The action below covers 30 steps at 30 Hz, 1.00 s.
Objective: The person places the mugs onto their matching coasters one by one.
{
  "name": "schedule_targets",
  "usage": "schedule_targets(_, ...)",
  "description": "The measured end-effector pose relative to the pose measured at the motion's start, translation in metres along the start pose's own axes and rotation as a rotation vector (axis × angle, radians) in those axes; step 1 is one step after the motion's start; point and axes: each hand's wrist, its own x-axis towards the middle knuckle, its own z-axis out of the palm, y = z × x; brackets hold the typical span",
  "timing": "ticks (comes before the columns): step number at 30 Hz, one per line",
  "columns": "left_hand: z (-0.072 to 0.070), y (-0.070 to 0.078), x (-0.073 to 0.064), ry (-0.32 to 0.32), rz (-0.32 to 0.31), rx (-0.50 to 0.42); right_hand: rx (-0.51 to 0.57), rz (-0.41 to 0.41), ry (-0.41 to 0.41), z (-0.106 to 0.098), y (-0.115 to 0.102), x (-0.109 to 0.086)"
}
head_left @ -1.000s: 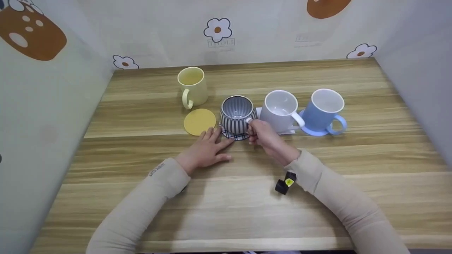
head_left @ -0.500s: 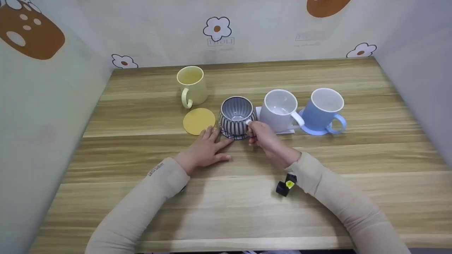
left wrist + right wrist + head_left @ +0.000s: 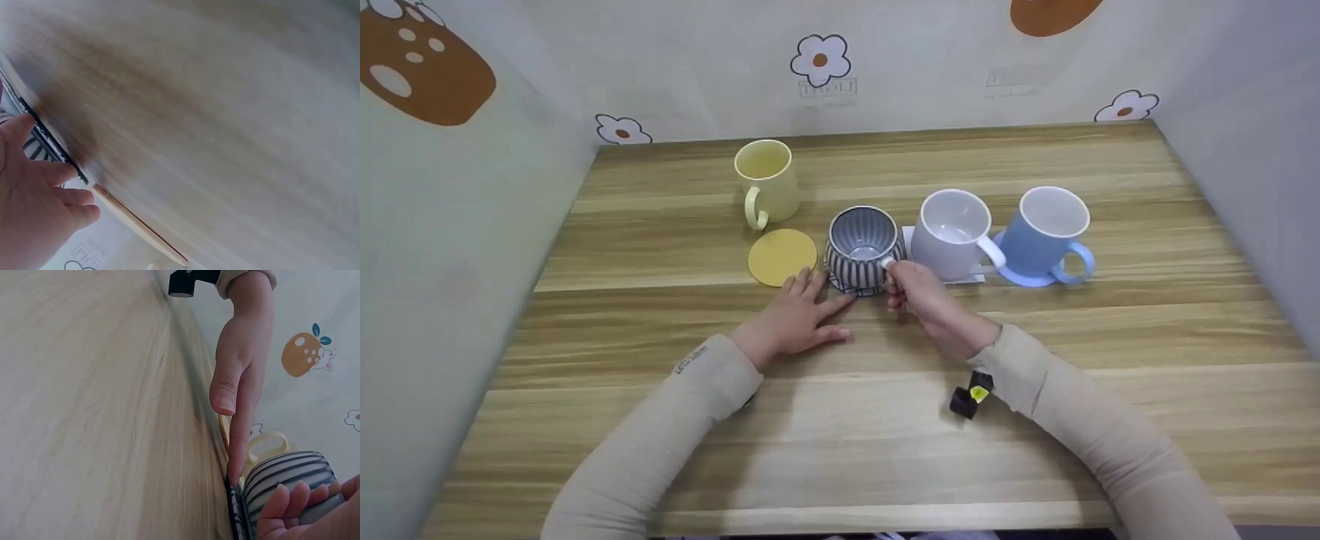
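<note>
A rounded mug with dark and white stripes stands on a plaid round coaster in the head view. My right hand grips its handle, fingers curled; in the right wrist view those fingers lie in front of the striped side. My left hand is spread low on the table, its index finger at the coaster's front edge. The left wrist view shows fingertips against the coaster's dark rim. Just beyond the left fingertips lies a yellow round coaster.
Behind the yellow coaster stands a yellow mug. To the right, a white mug sits on a white coaster, close beside the striped mug. Farther right is a blue mug on a blue coaster. Walls border the table's back and sides.
The striped mug has shifted slightly toward me on its coaster, with my right hand on the handle. My left hand stays in place.
</note>
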Motion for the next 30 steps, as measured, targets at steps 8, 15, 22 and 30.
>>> schedule_targets(8,0.0021,-0.0008,0.0011,-0.004,-0.002,0.006,0.022,0.004,-0.028,0.0003,0.0031,-0.0018)
schedule_targets(15,0.0014,-0.0002,0.0016,-0.009,-0.004,0.015,0.025,0.01,-0.037,-0.0004,0.0042,-0.0028)
schedule_targets(22,0.0004,0.0,0.0011,-0.012,-0.013,-0.01,0.023,0.017,-0.03,-0.0003,0.0049,-0.0024)
schedule_targets(30,-0.0015,0.0008,0.0011,-0.013,-0.015,-0.025,0.015,0.015,-0.028,0.0001,0.0035,-0.0032)
